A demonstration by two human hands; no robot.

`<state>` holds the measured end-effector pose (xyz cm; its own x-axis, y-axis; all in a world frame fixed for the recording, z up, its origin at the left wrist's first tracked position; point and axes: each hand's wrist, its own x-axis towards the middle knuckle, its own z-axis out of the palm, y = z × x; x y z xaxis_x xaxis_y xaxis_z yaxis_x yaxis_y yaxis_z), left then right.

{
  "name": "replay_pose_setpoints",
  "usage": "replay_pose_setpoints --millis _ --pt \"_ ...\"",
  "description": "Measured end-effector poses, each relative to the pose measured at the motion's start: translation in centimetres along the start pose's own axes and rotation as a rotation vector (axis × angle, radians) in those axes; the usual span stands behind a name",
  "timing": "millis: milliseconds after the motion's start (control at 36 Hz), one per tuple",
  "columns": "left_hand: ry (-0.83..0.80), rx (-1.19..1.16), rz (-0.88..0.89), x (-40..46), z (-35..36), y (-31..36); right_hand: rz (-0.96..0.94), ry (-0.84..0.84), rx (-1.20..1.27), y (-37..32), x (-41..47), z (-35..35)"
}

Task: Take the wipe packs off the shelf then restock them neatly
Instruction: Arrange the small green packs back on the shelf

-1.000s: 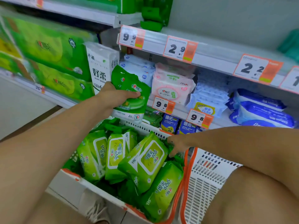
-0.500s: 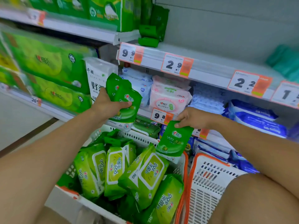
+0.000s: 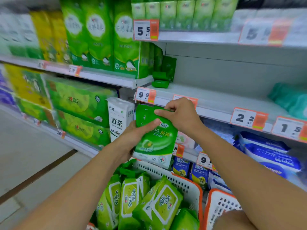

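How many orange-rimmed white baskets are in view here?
2. One basket, below the held wipe pack, is full of green packs; the second basket stands just right of it, partly hidden. Others may lie out of frame.

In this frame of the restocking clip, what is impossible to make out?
Head view only:
- How many green wipe packs are held: left hand and right hand cover the stack's edges.
- Price tag on the top shelf, upper right: motion blur smears its digits.
- Contents of the second basket: cut off by the right arm and bottom edge.
- Teal item at right: blurred, cropped.
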<state>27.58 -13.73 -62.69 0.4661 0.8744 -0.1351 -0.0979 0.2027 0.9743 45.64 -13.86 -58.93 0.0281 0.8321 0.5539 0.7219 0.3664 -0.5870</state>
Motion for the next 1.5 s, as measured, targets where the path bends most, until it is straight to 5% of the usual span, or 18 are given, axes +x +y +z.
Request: replay_pose_setpoints --millis 194,250,306,389,556,639,806,917,1028,1222,1333,1500 --pt "0.113 -0.098 0.128 -1.1 0.9 0.8 0.27 0.226 0.247 -2.3 0.2 0.6" --pt "0.166 -0.179 0.162 -0.9 0.9 0.9 0.502 0.059 0.357 -3.0 -0.4 0.7" --pt "0.179 -0.259 0.172 -0.9 0.8 1.1 0.644 -0.306 0.663 -3.5 -1.5 1.0" --pt "0.18 -0.286 0.166 -0.9 1.0 2.1 0.634 -0.496 0.958 -4.3 -2.9 1.9" --pt "0.133 -0.023 0.245 -0.3 1.6 3.8 0.485 -0.515 0.803 -3.3 -2.4 0.4" --pt "0.079 0.111 0.275 0.8 1.6 5.3 0.425 -0.364 0.788 -3.2 -0.6 0.0" --pt "-0.055 0.154 0.228 6.9 -0.3 10.0 0.507 -0.304 0.593 -1.0 9.5 -1.4" --pt "0.06 0.106 0.223 12.1 -1.5 12.3 0.376 -0.127 -0.025 7.0 19.5 -3.3" --pt "0.059 0.101 0.24 16.9 -2.1 13.4 0.156 -0.394 -0.562 15.0 25.2 -1.4" --pt "0.089 0.06 0.241 24.3 -2.1 12.8 0.023 -0.398 -0.399 22.5 31.2 3.8" --pt "0.12 0.029 0.249 27.7 -2.4 12.6 -0.083 -0.115 -0.298 23.7 33.5 5.2" --pt "0.12 0.063 0.253 34.6 -1.6 13.0 0.312 0.318 0.038 25.5 38.5 2.6"
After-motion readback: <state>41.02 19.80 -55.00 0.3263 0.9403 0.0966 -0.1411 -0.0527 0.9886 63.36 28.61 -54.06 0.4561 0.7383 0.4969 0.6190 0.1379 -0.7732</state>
